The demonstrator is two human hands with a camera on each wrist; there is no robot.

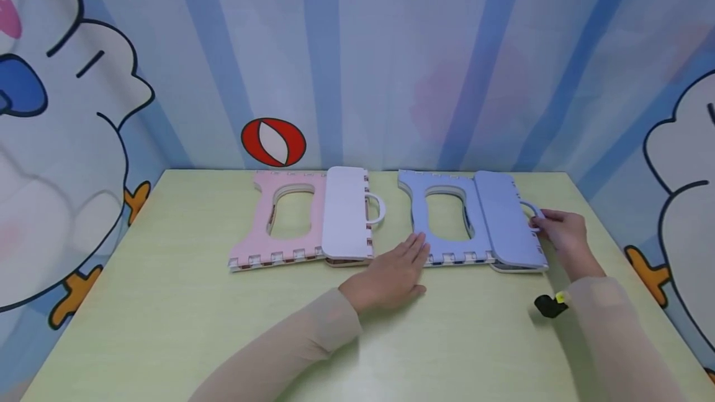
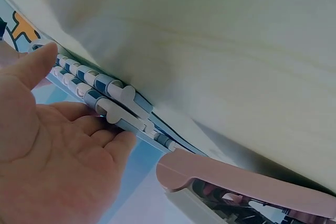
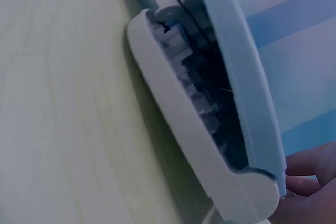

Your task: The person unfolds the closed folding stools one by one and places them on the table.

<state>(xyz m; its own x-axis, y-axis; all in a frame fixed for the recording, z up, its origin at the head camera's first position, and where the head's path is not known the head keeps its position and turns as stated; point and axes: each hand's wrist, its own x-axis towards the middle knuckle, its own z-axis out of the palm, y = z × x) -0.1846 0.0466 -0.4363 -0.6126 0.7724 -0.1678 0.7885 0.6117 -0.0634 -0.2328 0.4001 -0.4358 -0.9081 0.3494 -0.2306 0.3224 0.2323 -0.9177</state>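
Observation:
A blue folding stool (image 1: 447, 242), folded flat, lies on the table right of centre. My right hand (image 1: 565, 237) pinches the loop handle (image 1: 533, 208) at its right end. In the right wrist view, part of that hand (image 3: 310, 192) shows beside the folded stool's edge (image 3: 247, 87). My left hand (image 1: 391, 275) rests its extended fingers on the stool's near left corner, and the left wrist view has the palm (image 2: 63, 156) beside the hinged edge (image 2: 100, 85). To the left, a pink folding stool (image 1: 296, 244) with a white handle (image 1: 380, 209) lies folded flat too.
The pale green table (image 1: 167, 315) runs back to a striped cloth backdrop (image 1: 380, 67) with cartoon figures at both sides. A small black object with a yellow part (image 1: 550, 306) shows by the right sleeve (image 1: 609, 321).

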